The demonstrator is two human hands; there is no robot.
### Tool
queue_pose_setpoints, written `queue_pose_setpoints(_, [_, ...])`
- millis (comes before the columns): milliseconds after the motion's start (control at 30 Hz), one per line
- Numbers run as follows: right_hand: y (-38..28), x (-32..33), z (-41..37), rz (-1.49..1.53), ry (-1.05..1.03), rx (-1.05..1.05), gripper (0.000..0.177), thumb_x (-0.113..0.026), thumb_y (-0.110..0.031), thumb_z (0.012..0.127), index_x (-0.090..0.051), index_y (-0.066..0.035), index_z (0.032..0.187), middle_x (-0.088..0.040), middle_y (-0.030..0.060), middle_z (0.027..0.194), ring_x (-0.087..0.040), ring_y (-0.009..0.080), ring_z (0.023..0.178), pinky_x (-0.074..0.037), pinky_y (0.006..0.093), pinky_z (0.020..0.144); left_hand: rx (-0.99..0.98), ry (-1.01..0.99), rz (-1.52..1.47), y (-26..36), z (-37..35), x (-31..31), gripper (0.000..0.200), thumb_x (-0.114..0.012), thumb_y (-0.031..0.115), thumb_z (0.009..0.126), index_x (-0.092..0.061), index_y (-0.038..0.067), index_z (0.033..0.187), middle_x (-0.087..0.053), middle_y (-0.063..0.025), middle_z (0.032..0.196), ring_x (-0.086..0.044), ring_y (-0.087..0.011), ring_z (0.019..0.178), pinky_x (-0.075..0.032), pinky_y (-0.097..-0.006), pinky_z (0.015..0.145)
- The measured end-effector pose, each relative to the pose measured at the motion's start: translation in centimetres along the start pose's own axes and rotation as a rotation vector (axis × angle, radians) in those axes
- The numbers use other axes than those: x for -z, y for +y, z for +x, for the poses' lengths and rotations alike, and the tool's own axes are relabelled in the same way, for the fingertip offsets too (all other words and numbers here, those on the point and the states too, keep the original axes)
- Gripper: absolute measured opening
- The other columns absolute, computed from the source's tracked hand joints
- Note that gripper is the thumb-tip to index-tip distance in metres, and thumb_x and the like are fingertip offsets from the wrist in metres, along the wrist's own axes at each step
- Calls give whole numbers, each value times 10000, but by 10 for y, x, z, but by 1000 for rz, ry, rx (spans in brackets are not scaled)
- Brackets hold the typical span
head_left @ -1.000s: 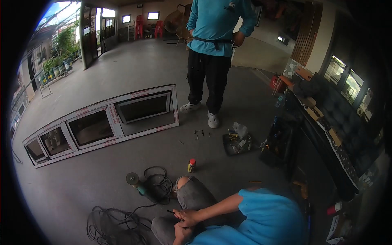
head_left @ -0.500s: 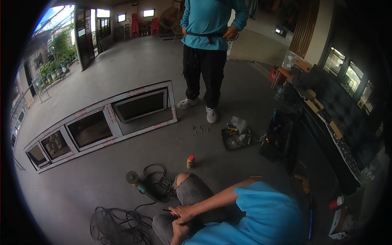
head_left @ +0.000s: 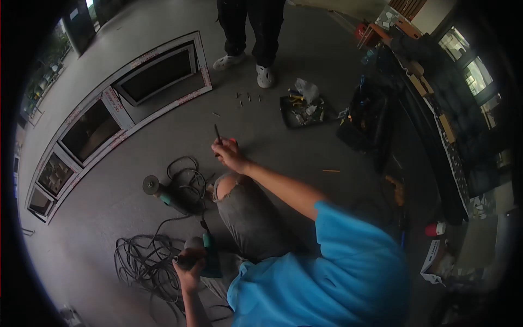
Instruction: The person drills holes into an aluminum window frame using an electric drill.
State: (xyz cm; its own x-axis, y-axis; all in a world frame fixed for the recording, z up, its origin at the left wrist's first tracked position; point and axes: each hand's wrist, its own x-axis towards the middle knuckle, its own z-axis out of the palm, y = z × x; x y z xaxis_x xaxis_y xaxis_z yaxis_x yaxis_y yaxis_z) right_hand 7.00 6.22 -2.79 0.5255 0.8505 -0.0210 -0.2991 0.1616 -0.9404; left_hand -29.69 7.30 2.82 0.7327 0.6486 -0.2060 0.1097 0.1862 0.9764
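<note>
My right hand (head_left: 231, 155) is raised in front of my bent knee, fingers closed on a thin dark rod (head_left: 216, 132) that looks like a drill bit and points up. Just behind that hand shows the red cap (head_left: 233, 140) of a can, its body mostly hidden. At the lower left, my left hand (head_left: 188, 273) is wrapped round the dark front end of a green power drill (head_left: 208, 245), beside my leg. A green angle grinder (head_left: 165, 197) with a disc lies on the floor, near a tangle of black cable (head_left: 144, 256).
A white-framed window unit (head_left: 128, 124) lies at the left. Ahead stands a person (head_left: 253, 32) in dark trousers and white shoes. Several screws (head_left: 249, 97), a black tray of small parts (head_left: 299, 117) and a black tool bag (head_left: 368, 117) are on the floor, with an orange-handled tool (head_left: 397, 188) at right.
My hands have come apart from beside my knee. The right has moved up and forward with the rod; the left has moved down and left, onto the drill. The view has tilted down.
</note>
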Motion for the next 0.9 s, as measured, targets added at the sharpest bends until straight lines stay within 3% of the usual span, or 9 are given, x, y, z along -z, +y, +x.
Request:
queue_pose_setpoints(67, [74,92,-13,-260,563,-23,273,-560,-350,920,-491,-112,805,-441,-33,639,-410,50,516,-324,234,451,-31,118,7,-1,9,12,187,-647,13,643,-638,-34,823,-665,-103,847,-614,-193,807,-474,-327,792])
queue_pose_setpoints(133, [173,174,-61,-507,847,-666,296,-524,-333,924,-530,-46,852,-501,43,664,-464,153,530,-390,348,492,7,142,60,-5,20,32,190,-655,37,640,-633,-30,817,-665,-110,846,-616,-204,817,-471,-338,808])
queue_pose_setpoints(200, [231,221,-106,-532,797,-1049,464,-535,-357,911,-495,3,1202,-566,155,1097,-575,275,957,-478,382,767,106,177,154,6,22,75,226,-677,104,630,-628,-17,814,-667,-126,843,-621,-224,831,-469,-354,817])
queue_pose_setpoints(300, [276,259,-141,-508,943,-953,850,-597,-391,861,-175,27,1470,-287,231,1493,-357,351,1353,-371,408,1060,317,156,103,50,15,104,226,-660,100,621,-623,-22,808,-666,-141,822,-627,-233,783,-486,-352,762])
queue_pose_setpoints(400, [156,201,-140,-878,682,-1157,814,-673,-323,810,-256,6,1426,-381,233,1423,-461,341,1264,-412,402,1022,626,206,217,108,12,121,220,-626,77,624,-622,-40,811,-670,-159,803,-630,-239,721,-503,-344,712])
queue_pose_setpoints(500, [107,180,-153,-981,285,-1014,615,-664,-308,801,-457,-3,1293,-535,203,1272,-534,320,1178,-444,400,979,738,248,148,170,9,127,184,-591,56,629,-629,-45,779,-667,-163,747,-617,-231,638,-509,-335,659])
queue_pose_setpoints(633, [-3,71,-132,-841,263,-830,372,-670,-210,812,-554,-44,1123,-649,124,1004,-638,225,928,-514,339,815,800,272,114,288,10,123,148,-594,46,642,-626,-38,759,-666,-159,745,-619,-227,639,-509,-336,652])
queue_pose_setpoints(767, [-187,-155,-83,-592,-433,-223,475,-684,-220,800,-496,-60,1206,-536,126,1164,-555,288,1080,-450,410,949,638,391,129,403,-4,131,120,-612,58,660,-609,-25,747,-653,-149,772,-635,-246,759,-506,-359,760])
queue_pose_setpoints(900, [-277,-354,-42,-704,-771,402,616,-716,-260,736,-466,-49,1258,-510,149,1197,-480,308,1218,-340,468,1067,306,542,-181,458,-14,156,125,-593,95,689,-559,8,771,-611,-127,825,-600,-275,943,-434,-408,926])
